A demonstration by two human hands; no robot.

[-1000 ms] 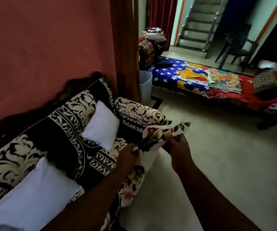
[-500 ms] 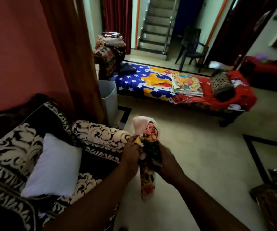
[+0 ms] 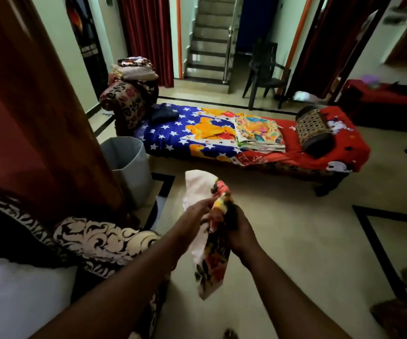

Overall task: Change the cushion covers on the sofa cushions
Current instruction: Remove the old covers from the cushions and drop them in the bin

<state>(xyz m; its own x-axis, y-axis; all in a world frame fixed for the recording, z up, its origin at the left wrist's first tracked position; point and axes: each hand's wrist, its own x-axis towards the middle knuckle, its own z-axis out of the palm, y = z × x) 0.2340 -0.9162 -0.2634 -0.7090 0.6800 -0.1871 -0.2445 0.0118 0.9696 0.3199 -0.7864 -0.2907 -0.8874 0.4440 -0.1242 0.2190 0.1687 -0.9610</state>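
Note:
A floral cushion cover (image 3: 211, 260), white inside with red, yellow and dark flowers, hangs bunched between my hands above the floor. My left hand (image 3: 195, 217) pinches its upper edge on the left. My right hand (image 3: 240, 234) grips the gathered cloth on the right. A bare white cushion (image 3: 23, 294) lies on the black-and-white patterned sofa (image 3: 104, 241) at lower left, partly cut off by the frame edge.
A grey bin (image 3: 130, 167) stands by the brown curtain (image 3: 40, 118). A low bed (image 3: 344, 143) with a star-print sheet holds folded colourful cloths (image 3: 258, 130) and a bolster (image 3: 315, 133). Beyond are a dark chair (image 3: 266, 74) and stairs (image 3: 209, 45).
The view has swung right, away from the sofa toward the bed. The cover went from spread between my hands to bunched and hanging down, my hands closer together.

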